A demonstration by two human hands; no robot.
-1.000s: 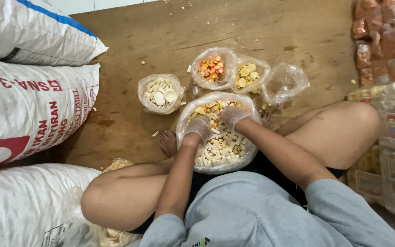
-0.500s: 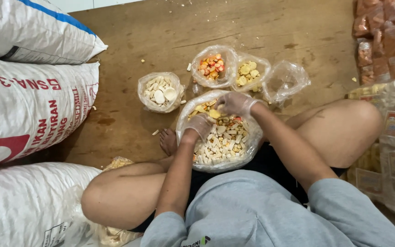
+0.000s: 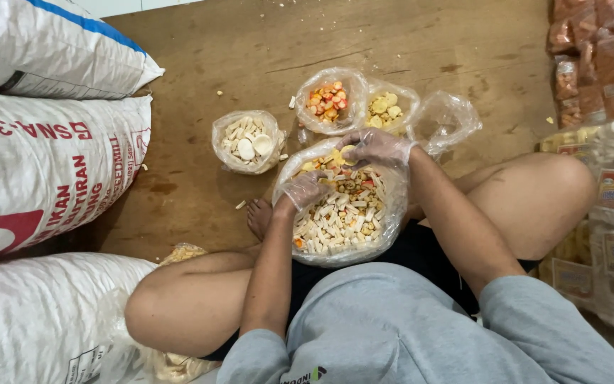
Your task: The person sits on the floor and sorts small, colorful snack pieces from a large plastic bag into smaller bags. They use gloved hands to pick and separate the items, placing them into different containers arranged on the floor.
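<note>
While the large clear plastic bag of mixed pale cracker pieces (image 3: pixel 342 213) sits between the crossed legs, the gloved right hand (image 3: pixel 376 147) pinches a round yellow cracker (image 3: pixel 347 151) at its far rim; the gloved left hand (image 3: pixel 303 189), fingers curled, rests inside. Three small filled clear bags (image 3: pixel 248 141) crowd the wooden floor (image 3: pixel 214 50) just beyond; white woven sacks (image 3: pixel 44 163) wall the left.
</note>
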